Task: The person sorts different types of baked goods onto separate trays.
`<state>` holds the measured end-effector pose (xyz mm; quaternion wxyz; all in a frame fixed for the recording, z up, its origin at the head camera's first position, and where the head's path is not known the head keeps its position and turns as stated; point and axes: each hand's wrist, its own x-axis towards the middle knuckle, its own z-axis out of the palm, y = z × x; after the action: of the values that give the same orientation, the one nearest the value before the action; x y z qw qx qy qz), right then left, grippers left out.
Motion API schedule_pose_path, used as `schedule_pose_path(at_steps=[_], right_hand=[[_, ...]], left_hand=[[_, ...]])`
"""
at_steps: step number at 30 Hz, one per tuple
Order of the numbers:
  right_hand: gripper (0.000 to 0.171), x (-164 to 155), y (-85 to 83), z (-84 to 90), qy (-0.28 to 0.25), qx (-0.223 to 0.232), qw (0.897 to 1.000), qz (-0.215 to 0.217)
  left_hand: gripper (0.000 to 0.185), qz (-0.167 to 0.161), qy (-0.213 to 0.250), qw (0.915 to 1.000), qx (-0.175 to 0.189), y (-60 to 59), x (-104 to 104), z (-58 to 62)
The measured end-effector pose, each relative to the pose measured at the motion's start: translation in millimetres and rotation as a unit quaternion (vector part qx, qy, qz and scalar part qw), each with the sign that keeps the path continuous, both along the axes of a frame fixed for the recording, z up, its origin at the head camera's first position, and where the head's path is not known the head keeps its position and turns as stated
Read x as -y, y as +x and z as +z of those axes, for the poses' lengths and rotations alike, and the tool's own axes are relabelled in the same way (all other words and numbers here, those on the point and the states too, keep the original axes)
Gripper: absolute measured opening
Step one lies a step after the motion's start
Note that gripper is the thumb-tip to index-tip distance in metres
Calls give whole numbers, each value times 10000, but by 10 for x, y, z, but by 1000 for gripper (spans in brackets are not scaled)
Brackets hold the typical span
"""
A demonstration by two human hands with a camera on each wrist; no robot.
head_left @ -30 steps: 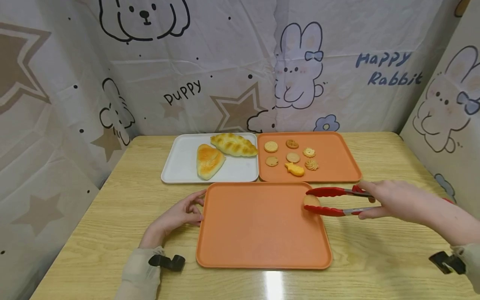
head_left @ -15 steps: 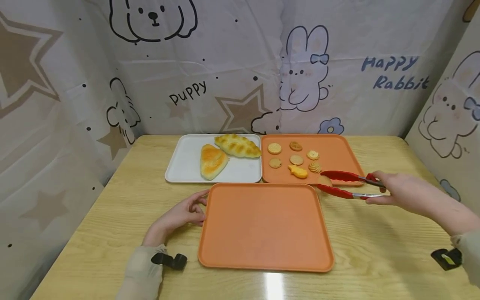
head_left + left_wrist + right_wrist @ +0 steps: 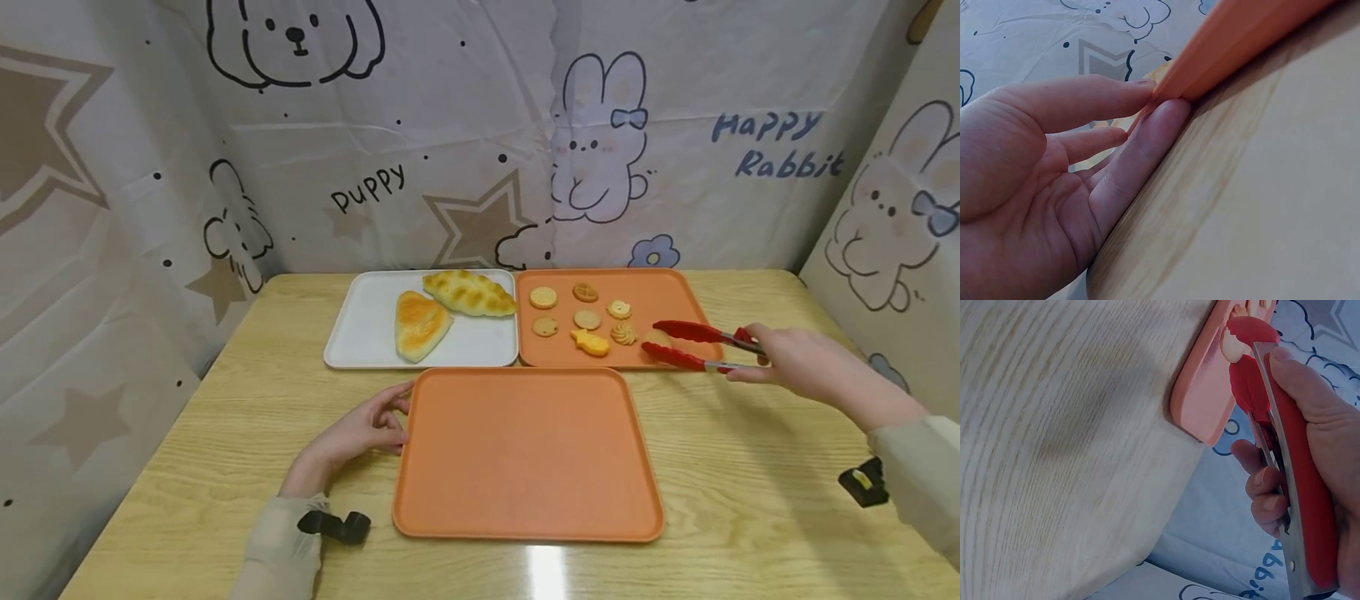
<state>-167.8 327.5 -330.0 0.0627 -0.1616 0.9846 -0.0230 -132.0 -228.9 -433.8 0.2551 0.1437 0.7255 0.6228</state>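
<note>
You have carried the cookie (image 3: 657, 339) in the red tongs (image 3: 693, 346) from the near orange tray (image 3: 528, 525) onto the far orange tray (image 3: 675, 293), your right hand (image 3: 798, 367) squeezing the tongs shut on it, while your left hand (image 3: 360, 431) rests with relaxed fingers (image 3: 1094, 100) against the near tray's edge on the desk (image 3: 247, 392).

The tongs (image 3: 693, 346) have red tips and arms with a silver metal strip along the handle. The cookie (image 3: 657, 338) between the tips is pale tan. The near tray (image 3: 527, 517) is plain orange, and the far tray (image 3: 686, 304) is the same orange. The cookies (image 3: 583, 317) on it are tan to golden, one darker brown with a lattice pattern, one yellow-orange. The white tray (image 3: 360, 329) carries golden-brown bread (image 3: 450, 307), one piece with a braided pattern. The table (image 3: 225, 417) is light yellow wood with darker grain lines. The backdrop (image 3: 465, 125) is white with black-outlined puppies, pale pink rabbits, brown stars, black dots and blue lettering. The sleeves (image 3: 281, 542) are beige.
</note>
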Motion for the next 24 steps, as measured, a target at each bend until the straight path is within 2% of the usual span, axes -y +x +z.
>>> schedule_pose_path(at_steps=[7, 15, 24], right_hand=[[75, -49, -129, -82, 22, -41, 10000, -46], [63, -87, -176, -161, -25, -66, 9999, -144], [71, -132, -158, -206, -400, 76, 9984, -399]], left_hand=[[79, -4, 34, 10000, 30, -2, 8, 1], [81, -9, 76, 10000, 50, -1, 2, -10], [80, 0, 7, 10000, 24, -2, 6, -10]])
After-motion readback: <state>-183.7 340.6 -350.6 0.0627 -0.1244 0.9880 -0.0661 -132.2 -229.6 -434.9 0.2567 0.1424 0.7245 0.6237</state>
